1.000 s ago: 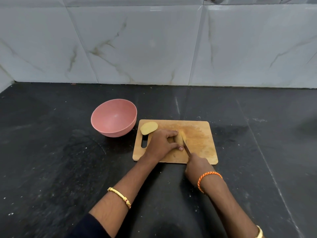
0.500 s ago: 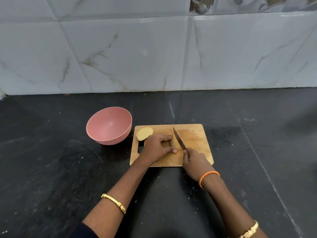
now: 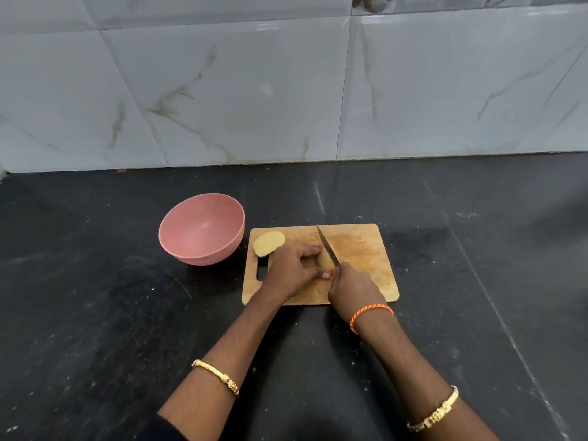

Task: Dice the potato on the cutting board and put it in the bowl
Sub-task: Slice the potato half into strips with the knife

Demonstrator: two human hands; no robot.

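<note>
no readable text, labels, brands or numbers anywhere on the things in view

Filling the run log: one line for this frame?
left hand steadies potato piece | right hand grips knife | potato half on cutting board | bowl empty

One pink bowl (image 3: 201, 233), one wooden cutting board (image 3: 359, 246), one knife (image 3: 327, 249), one visible potato half (image 3: 269, 244), two hands: left hand (image 3: 291, 272), right hand (image 3: 353, 289); two gold bangles, one orange wrist thread (image 3: 370, 314).
</note>
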